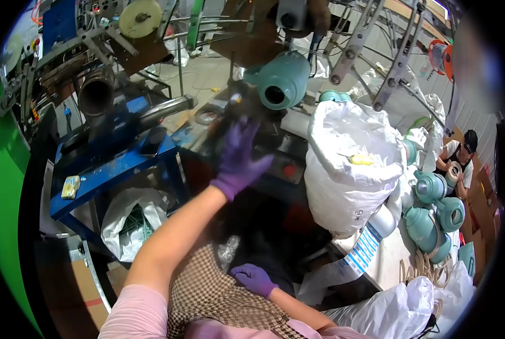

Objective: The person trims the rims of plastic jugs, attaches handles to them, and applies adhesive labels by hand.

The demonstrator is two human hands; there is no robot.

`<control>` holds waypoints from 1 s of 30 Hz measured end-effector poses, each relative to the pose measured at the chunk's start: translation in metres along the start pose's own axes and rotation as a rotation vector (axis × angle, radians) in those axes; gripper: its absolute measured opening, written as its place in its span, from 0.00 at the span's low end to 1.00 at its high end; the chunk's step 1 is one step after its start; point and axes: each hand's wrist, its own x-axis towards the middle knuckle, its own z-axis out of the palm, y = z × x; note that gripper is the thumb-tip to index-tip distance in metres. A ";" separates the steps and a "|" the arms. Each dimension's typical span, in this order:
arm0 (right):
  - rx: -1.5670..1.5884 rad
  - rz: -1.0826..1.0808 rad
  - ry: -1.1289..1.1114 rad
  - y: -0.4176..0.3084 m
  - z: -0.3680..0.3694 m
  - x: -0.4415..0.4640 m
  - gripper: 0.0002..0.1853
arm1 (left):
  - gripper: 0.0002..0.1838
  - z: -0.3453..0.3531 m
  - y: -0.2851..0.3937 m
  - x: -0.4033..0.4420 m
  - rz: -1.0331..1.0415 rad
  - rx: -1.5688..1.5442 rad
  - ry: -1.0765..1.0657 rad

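My left hand [238,158], in a purple glove, reaches forward over a dark machine bed with its fingers spread and slightly blurred. Nothing shows in its grasp. Above and to the right of it, a teal plastic jug body [286,79] hangs under a machine head [291,16], its dark round opening facing me. My right hand [255,279], also gloved in purple, stays low by the checked apron [207,282]. Its fingers are curled, and whatever they may hold is hidden. A red button [288,170] sits on the machine front, right of my left hand.
A large white sack [348,164] stands close on the right, near several teal jugs [427,231] on a white table. Left is a blue metal bench [117,172] with a small yellow packet [70,187]. Another person [458,158] works at far right. Metal linkage arms [371,51] hang above.
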 end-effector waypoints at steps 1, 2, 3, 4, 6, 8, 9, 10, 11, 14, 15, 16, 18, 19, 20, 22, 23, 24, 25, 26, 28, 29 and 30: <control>-0.017 -0.008 -0.005 -0.003 -0.001 -0.001 0.17 | 0.51 0.000 0.009 0.032 0.025 0.078 0.025; -0.034 -0.016 -0.010 -0.007 -0.003 -0.002 0.17 | 0.53 0.004 0.015 0.060 0.049 0.157 0.053; -0.087 -0.080 0.006 -0.010 -0.007 -0.002 0.16 | 0.54 0.014 0.016 0.078 -0.074 0.127 0.016; -0.136 -0.142 0.024 -0.012 -0.010 -0.003 0.15 | 0.55 0.023 0.019 0.094 -0.197 0.094 -0.026; -0.211 -0.227 0.040 -0.015 -0.009 -0.005 0.14 | 0.55 0.056 -0.002 0.115 -0.321 -0.018 -0.049; -0.257 -0.241 0.095 -0.013 -0.013 -0.007 0.14 | 0.49 0.069 -0.016 0.119 -0.319 -0.216 -0.085; -0.221 -0.303 0.096 -0.015 -0.016 -0.008 0.15 | 0.43 0.068 -0.008 0.115 -0.327 -0.081 -0.046; -0.196 -0.344 0.139 -0.018 -0.013 -0.019 0.14 | 0.37 0.079 -0.027 0.101 -0.222 0.067 0.042; -0.192 -0.392 0.187 -0.025 -0.020 -0.031 0.14 | 0.34 0.067 -0.034 0.080 -0.125 0.043 0.134; -0.108 -0.384 0.309 -0.078 -0.048 -0.088 0.12 | 0.30 -0.029 -0.022 0.022 0.114 0.128 0.267; -0.149 -0.464 0.420 -0.088 -0.063 -0.106 0.12 | 0.29 -0.072 -0.012 0.002 0.182 0.180 0.294; -0.185 -0.551 0.505 -0.101 -0.076 -0.124 0.11 | 0.29 -0.104 -0.005 -0.013 0.195 0.187 0.265; -0.320 -0.618 0.651 -0.133 -0.104 -0.157 0.10 | 0.29 -0.127 0.017 -0.030 0.123 0.034 0.126; -0.424 -0.589 0.719 -0.152 -0.121 -0.176 0.11 | 0.29 -0.131 0.027 -0.036 0.061 -0.071 0.049; -0.533 -0.544 0.723 -0.171 -0.135 -0.193 0.12 | 0.29 -0.133 0.036 -0.040 -0.010 -0.195 -0.041; -0.799 -0.494 0.755 -0.207 -0.155 -0.228 0.13 | 0.29 -0.127 0.055 -0.043 -0.147 -0.452 -0.211; -0.955 -0.490 0.777 -0.225 -0.161 -0.244 0.13 | 0.29 -0.129 0.060 -0.043 -0.206 -0.561 -0.285; -1.056 -0.394 0.754 -0.244 -0.167 -0.260 0.13 | 0.29 -0.129 0.063 -0.042 -0.263 -0.660 -0.348; -1.160 -0.297 0.730 -0.258 -0.176 -0.275 0.14 | 0.30 -0.130 0.064 -0.041 -0.315 -0.756 -0.400; -1.262 -0.201 0.756 -0.266 -0.186 -0.290 0.14 | 0.30 -0.132 0.063 -0.039 -0.368 -0.845 -0.446; -1.349 -0.061 0.844 -0.274 -0.222 -0.321 0.14 | 0.30 -0.134 0.061 -0.034 -0.475 -0.997 -0.521; -1.334 -0.025 0.909 -0.270 -0.250 -0.337 0.14 | 0.30 -0.135 0.060 -0.032 -0.521 -1.055 -0.550; -1.464 0.183 0.969 -0.265 -0.281 -0.354 0.14 | 0.31 -0.138 0.053 -0.028 -0.565 -1.101 -0.572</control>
